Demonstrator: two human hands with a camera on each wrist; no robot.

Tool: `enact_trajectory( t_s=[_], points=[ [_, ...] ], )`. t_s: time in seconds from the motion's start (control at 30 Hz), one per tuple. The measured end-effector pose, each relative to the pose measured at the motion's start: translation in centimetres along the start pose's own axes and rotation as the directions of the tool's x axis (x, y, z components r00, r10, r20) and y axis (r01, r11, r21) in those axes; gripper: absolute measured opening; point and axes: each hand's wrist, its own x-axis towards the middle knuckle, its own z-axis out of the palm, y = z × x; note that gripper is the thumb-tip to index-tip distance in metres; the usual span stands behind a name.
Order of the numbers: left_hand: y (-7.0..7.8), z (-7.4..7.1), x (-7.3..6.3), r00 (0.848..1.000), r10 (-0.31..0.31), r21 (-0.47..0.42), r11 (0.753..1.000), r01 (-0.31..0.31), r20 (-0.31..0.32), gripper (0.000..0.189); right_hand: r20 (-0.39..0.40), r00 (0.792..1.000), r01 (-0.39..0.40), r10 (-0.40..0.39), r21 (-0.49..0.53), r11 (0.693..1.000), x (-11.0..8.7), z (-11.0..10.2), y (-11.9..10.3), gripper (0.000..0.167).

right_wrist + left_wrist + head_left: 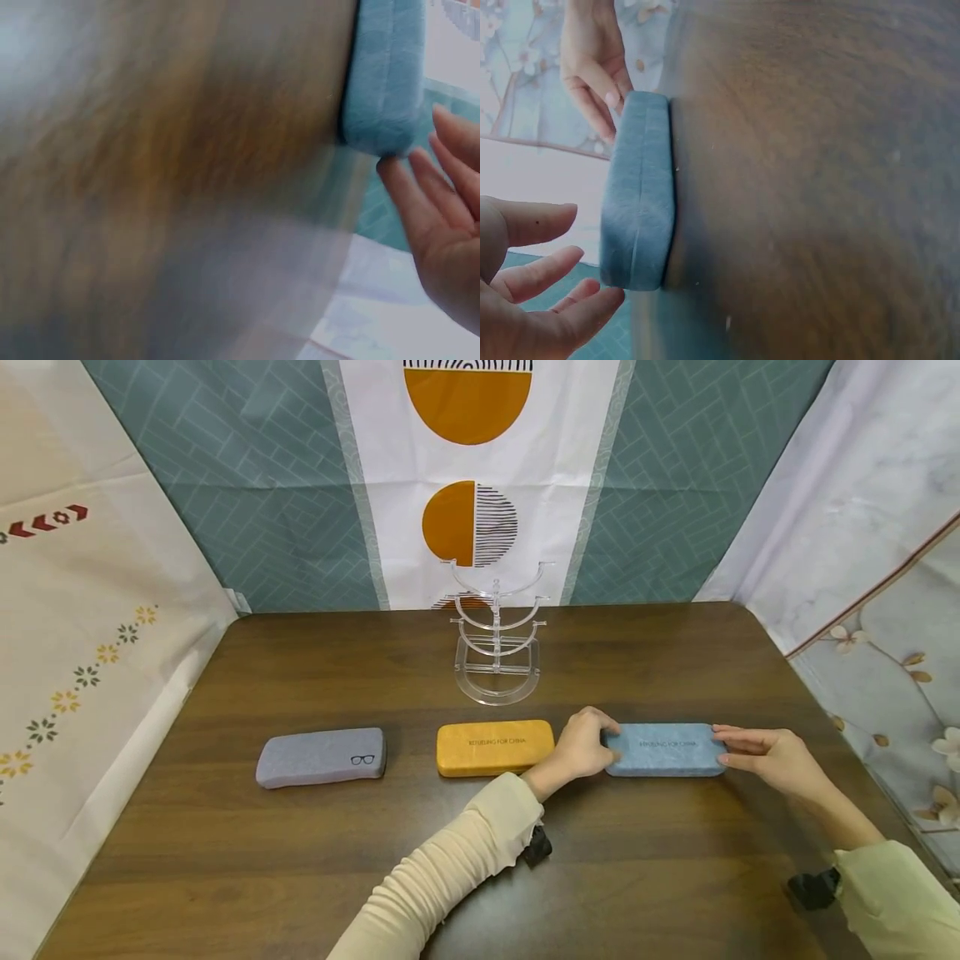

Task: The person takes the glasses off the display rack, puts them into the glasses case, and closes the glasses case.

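A light blue glasses case [665, 750] with dark lettering lies on the brown table. My left hand [583, 745] is at its left end, the thumb and fingers parted. In the left wrist view, a fingertip of the left hand [532, 300] reaches the near end of the blue case [637, 195]. At the opposite end is my right hand [772, 758], fingers extended. The right wrist view has the right hand's fingertips [386, 166] at the end of the case [384, 82]; the fingers are not curled round it.
A yellow glasses case [491, 747] lies beside the left forearm, its right end close to the wrist. Farther left is a grey glasses case [322, 758] with a small glasses print. Behind them stands a clear tiered display rack [497, 647]. Patterned cloths hang around the table [300, 843].
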Motion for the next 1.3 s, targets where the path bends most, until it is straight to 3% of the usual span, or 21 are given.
enact_trajectory(
  t_s=[0.13, 0.27, 0.5, 0.63, 0.9, 1.1, 1.3],
  points=[
    [-0.2, -0.7, -0.4, 1.0, 0.011, -0.032, 0.999, -0.011, -0.005, 0.025, -0.086, 0.996, -0.039, 0.027, -0.141, 0.989, 0.0, 0.1, -1.3, 0.036],
    [-0.3, -1.3, -0.8, 0.999, -0.005, -0.085, 0.996, 0.002, -0.032, 0.023, -0.135, 0.991, -0.027, -0.001, -0.209, 0.978, 0.1, 0.4, -2.6, 0.026],
    [0.1, -2.2, -1.3, 0.997, 0.011, -0.115, 0.993, -0.02, -0.075, 0.021, -0.154, 0.987, 0.01, -0.036, -0.168, 0.986, 0.4, 1.5, -5.0, 0.024],
    [0.3, -2.6, -1.6, 0.993, 0.057, -0.127, 0.989, -0.071, -0.105, 0.018, -0.161, 0.987, 0.001, -0.028, -0.162, 0.987, 0.6, 2.1, -6.1, 0.023],
    [0.1, -3.7, -2.6, 0.96, 0.172, -0.121, 0.972, -0.202, -0.221, 0.006, -0.165, 0.986, -0.006, -0.01, -0.098, 0.995, 0.8, 3.7, -8.0, 0.018],
    [-0.1, -4.8, -3.4, 0.937, 0.209, -0.125, 0.96, -0.251, -0.278, 0.005, -0.166, 0.986, 0.006, -0.019, -0.077, 0.997, 1.2, 4.5, -9.3, 0.02],
    [-0.3, -5.8, -4.3, 0.924, 0.231, -0.13, 0.951, -0.28, -0.305, 0.006, -0.164, 0.985, 0.044, -0.049, -0.033, 0.998, 1.7, 5.2, -10.1, 0.01]
  ],
)
